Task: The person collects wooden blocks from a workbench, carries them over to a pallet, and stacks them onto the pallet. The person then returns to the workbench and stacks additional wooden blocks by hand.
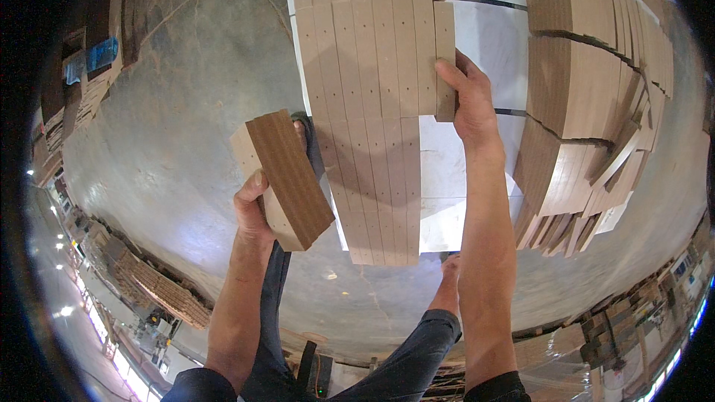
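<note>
My left hand is closed round a stack of wooden boards, with a dark brown face turned up and pale sides. It is held in the air left of the laid-out rows. My right hand grips the edge of a single light-brown board at the right end of the middle row, thumb on top and fingers hidden beyond its edge. Beside it, rows of similar boards with small dark holes lie side by side on a white surface.
At the right stand stacks of boards, with several loose pieces leaning on them. Concrete floor lies to the left. A blue item sits among wood at the far left. More stacked boards are at the lower left.
</note>
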A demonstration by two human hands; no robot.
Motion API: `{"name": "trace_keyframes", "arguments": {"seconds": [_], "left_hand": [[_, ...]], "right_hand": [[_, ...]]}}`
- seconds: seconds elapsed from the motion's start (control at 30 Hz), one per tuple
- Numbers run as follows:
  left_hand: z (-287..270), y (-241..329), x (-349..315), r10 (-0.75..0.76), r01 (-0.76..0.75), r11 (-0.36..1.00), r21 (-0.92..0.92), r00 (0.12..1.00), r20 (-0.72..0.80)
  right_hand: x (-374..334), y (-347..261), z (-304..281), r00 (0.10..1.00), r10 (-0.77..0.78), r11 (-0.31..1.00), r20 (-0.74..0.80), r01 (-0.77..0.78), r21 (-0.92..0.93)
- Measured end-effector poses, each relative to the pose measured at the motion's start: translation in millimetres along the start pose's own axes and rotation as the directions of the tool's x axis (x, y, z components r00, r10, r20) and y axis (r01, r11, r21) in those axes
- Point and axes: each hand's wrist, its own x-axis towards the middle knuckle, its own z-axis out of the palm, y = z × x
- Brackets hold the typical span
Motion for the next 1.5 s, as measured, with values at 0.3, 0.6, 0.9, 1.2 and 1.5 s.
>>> {"name": "trace_keyframes", "arguments": {"seconds": [0.3, 0.6, 0.9, 1.2, 1.5], "left_hand": [[-3.6, -2.5, -1.3, -0.047, 0.050, 0.996, 0.078, 0.998, -0.047], [10.7, -4.0, 2.5, -0.004, 0.004, 0.999, 0.051, 1.000, -0.010], [-7.6, -6.1, 5.7, 0.056, -0.046, 0.992, 0.119, 0.995, -0.079], [-6.4, -6.9, 2.5, -0.009, 0.023, 0.993, 0.117, 0.993, -0.114], [-1.2, -3.6, 8.4, -0.040, 0.043, 0.996, 0.076, 0.998, -0.037]], "right_hand": [[-16.9, 22.7, -11.8, 0.998, 0.002, 1.000, -0.068, -0.001, 0.010], [-32.0, 23.0, 26.4, 0.871, 0.236, 0.862, -0.432, 0.018, 0.507], [-25.2, 21.6, 32.2, 0.884, 0.186, 0.911, -0.429, 0.008, 0.412], [-18.6, 29.2, 23.9, 0.896, 0.160, 0.939, -0.415, -0.008, 0.344], [-30.2, 15.0, 12.9, 0.870, -0.026, 1.000, -0.492, 0.027, -0.005]]}}
